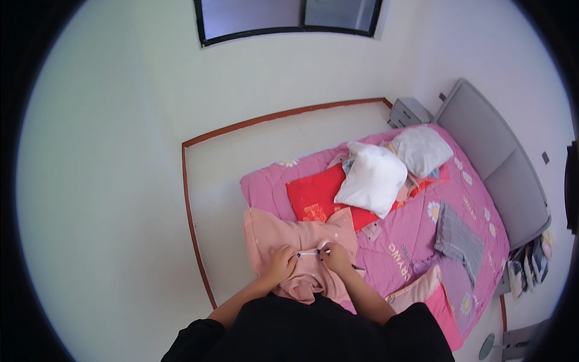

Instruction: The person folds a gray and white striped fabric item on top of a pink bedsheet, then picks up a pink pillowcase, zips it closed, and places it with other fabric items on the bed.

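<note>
A peach-pink pillowcase with small white specks spreads over the near edge of the bed, its lower part bunched in folds against my black top. Along its middle runs a narrow white strip, which looks like a zip or an opening edge. My left hand is closed on the cloth at the strip's left end. At the other end my right hand pinches the pillowcase edge, where a bit of white shows by the fingertips. Dark marks, perhaps nail colour, show at both hands' fingertips.
The bed has a purple-pink flowered quilt and a grey headboard. On it lie a red cushion, a white pillow, a grey pillow, folded grey cloth and a pink cover. A grey nightstand stands beyond.
</note>
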{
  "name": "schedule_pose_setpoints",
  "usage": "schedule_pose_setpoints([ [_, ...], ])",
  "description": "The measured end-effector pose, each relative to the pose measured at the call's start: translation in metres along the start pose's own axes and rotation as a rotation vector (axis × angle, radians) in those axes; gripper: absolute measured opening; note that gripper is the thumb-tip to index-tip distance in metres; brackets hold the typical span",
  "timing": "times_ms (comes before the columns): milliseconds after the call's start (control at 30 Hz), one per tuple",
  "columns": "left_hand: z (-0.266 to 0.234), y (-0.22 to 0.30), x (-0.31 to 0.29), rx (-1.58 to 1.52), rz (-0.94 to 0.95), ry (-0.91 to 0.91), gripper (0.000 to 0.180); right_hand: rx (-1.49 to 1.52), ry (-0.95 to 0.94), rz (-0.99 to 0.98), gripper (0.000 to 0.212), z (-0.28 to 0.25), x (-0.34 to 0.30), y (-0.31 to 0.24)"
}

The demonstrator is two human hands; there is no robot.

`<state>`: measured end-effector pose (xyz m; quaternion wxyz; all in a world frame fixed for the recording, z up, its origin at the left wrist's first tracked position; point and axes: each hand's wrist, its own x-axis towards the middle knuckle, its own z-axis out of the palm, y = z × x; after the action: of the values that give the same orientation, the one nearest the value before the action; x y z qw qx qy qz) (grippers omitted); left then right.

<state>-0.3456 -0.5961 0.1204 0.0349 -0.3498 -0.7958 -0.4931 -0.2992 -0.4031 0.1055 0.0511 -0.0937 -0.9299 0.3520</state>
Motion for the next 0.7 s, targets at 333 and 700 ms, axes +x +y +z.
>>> schedule_pose_setpoints([
  [333,0.006,0.007,-0.004,-0.05,-0.016,0.003,0.004,-0.011,0.105,0.352,0.013,0.026,-0.039,0.112],
  [700,-0.008,0.027,-0.01,-0.006,-0.024,-0.04,0.006,-0.237,0.184,0.656,0.017,0.03,-0.066,0.203],
])
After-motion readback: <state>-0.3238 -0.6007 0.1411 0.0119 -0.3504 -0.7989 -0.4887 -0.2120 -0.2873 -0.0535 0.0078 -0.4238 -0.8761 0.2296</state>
